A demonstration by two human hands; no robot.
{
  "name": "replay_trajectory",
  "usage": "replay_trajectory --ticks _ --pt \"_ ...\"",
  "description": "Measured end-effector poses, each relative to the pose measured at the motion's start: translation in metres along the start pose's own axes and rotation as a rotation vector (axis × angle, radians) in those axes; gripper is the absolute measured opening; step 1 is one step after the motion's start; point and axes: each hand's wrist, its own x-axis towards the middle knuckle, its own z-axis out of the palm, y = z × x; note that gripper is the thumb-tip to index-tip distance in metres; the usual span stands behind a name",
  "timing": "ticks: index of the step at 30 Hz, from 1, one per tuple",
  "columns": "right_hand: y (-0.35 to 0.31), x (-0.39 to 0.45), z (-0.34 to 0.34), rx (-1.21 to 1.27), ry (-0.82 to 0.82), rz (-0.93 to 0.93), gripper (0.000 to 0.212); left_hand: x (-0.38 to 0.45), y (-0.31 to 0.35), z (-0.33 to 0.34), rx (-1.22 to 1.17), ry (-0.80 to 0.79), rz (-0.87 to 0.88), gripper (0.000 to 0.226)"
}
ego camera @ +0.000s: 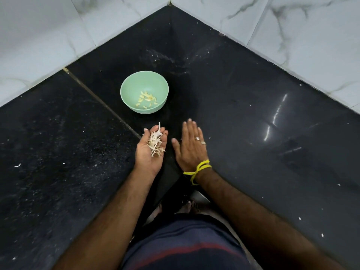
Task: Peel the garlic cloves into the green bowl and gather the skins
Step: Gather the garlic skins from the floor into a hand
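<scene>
from the head camera, a green bowl [144, 92] sits on a black granite counter [253, 117] set into a corner of white marble-patterned wall tiles [311, 36]. peeled garlic cloves [147, 99] lie loose in the bottom of the bowl, pale yellow against the green.

nearer the person, the left hand [151, 149] is turned palm up, fingers loosely cupped around a small heap of papery garlic skins [155, 143] resting in the palm. just beside it, not touching, the right hand [190, 146] lies palm down with its fingers straight and together, flat over the counter and holding nothing. it wears rings [200, 140] and a yellow thread [198, 169] knotted at the wrist.

a few stray white skin flecks [17, 165] dot the counter to the left and right, well apart from the bowl.
</scene>
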Motion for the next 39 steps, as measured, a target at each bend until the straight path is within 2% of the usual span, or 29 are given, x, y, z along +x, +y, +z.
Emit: replay_trajectory --ticks 4,7,14,18,20,22,24,25,27,29,31,32,37,39 --pt "0.006 -0.001 0.0 0.022 -0.085 -0.338 0.056 0.002 0.001 0.003 -0.021 0.001 0.0 0.028" --pt "0.033 -0.017 -0.007 -0.027 -0.068 -0.556 0.049 0.005 -0.003 0.007 0.005 -0.012 -0.008 0.024" --pt "0.064 -0.052 -0.028 -0.264 0.003 -0.747 0.047 0.009 -0.025 0.015 -0.014 -0.033 -0.054 0.034" --pt "0.068 -0.065 -0.033 -0.33 0.088 -0.757 0.035 0.01 -0.027 0.02 -0.018 -0.039 -0.071 0.036" --pt "0.07 -0.072 -0.036 -0.366 0.048 -0.725 0.015 0.01 -0.026 0.022 -0.025 -0.039 -0.069 0.036" --pt "0.068 -0.067 -0.047 -0.362 -0.026 -0.636 0.007 0.009 -0.028 0.025 -0.038 -0.036 -0.076 0.036" --pt "0.071 -0.047 -0.057 -0.294 -0.085 -0.43 0.006 0.008 -0.032 0.028 -0.04 -0.044 -0.093 0.036" --pt "0.073 -0.033 -0.062 -0.211 -0.099 -0.261 0.009 0.008 -0.033 0.03 -0.033 -0.044 -0.103 0.036" --pt "0.07 -0.01 -0.079 0.154 -0.072 0.146 0.011 0.01 -0.037 0.035 -0.027 -0.039 -0.125 0.036" --pt "0.056 0.004 -0.096 0.648 -0.017 0.396 0.013 0.012 -0.04 0.04 -0.04 -0.039 -0.141 0.035" --pt "0.034 0.007 -0.112 0.952 -0.038 0.411 0.012 0.014 -0.043 0.043 -0.025 -0.041 -0.15 0.034" --pt "0.024 0.008 -0.116 0.975 -0.064 0.366 0.012 0.015 -0.046 0.044 0.0 -0.046 -0.152 0.034" --pt "0.0 0.017 -0.116 0.896 -0.231 0.27 0.032 0.026 -0.054 0.036 0.08 -0.079 -0.143 0.034" --pt "-0.004 0.02 -0.112 0.79 -0.214 0.208 0.034 0.027 -0.053 0.034 0.09 -0.082 -0.154 0.036"
